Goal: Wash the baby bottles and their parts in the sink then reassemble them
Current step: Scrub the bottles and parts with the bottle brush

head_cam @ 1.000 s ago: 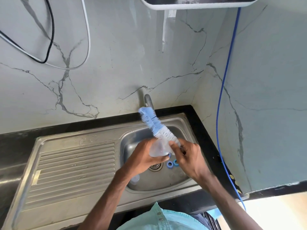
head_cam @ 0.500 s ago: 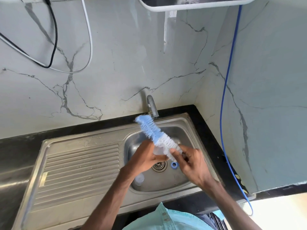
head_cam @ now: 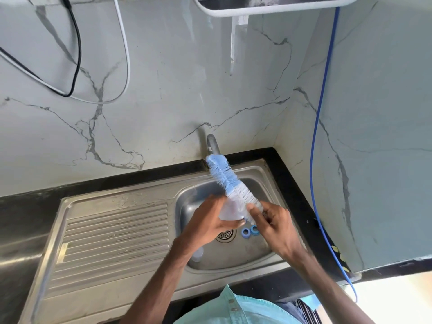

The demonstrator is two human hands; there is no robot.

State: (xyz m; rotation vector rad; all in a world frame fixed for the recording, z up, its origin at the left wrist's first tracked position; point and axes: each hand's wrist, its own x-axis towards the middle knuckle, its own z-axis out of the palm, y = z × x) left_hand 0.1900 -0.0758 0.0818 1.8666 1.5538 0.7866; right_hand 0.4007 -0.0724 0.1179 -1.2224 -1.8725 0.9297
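- Bottle (head_cam: 230,210) first: a clear plastic body, up over the sink (head_cam: 187,206) basin, with the left hand (head_cam: 210,220) wrapped round its side, fingers curled.
- Right hand (head_cam: 273,225) pinches the lower end of the blue-and-white brush (head_cam: 230,181), whose bristles angle up toward the faucet (head_cam: 212,145).
- Whether the brush's lower end sits inside the bottle, I cannot tell.
- Blue rings (head_cam: 246,231), two of them, lie on the basin floor just beside the drain (head_cam: 225,235), and another clear part (head_cam: 197,254) sits by the left forearm.
- Handling call: the bottle looks light, stiff-walled and probably slick when wet, so a full wrap round the mid-body seems safer than a fingertip hold at the rim.
- Those bristles look soft and springy, so the stem is the place to grip.
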